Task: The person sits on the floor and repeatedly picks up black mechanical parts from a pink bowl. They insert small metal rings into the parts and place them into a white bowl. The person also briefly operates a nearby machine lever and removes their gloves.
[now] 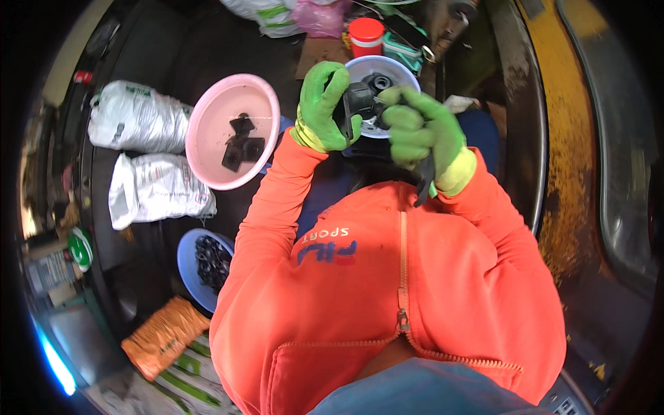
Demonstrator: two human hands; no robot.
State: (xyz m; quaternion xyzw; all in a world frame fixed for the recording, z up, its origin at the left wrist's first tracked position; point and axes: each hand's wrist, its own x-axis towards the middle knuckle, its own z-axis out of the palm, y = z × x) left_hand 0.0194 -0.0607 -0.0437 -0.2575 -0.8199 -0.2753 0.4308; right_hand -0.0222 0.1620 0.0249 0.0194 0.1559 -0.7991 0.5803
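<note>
Floor on my left, dark (153, 242): two white sacks (142, 116) (159, 190), blue basin (185, 266) with small black parts (211, 263) nearer me.

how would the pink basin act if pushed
The pink basin would probably move easily, since only a few black parts lie in it. Those might shift, as they seem loose. Its smooth-looking wall may feel slippery.

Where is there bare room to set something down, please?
The pink basin is bare beyond its dark pieces. The dim surface between that basin and the white-green bag beyond looks free. It is crowded at the pale bowl of black parts, between left hand and right hand.
</note>
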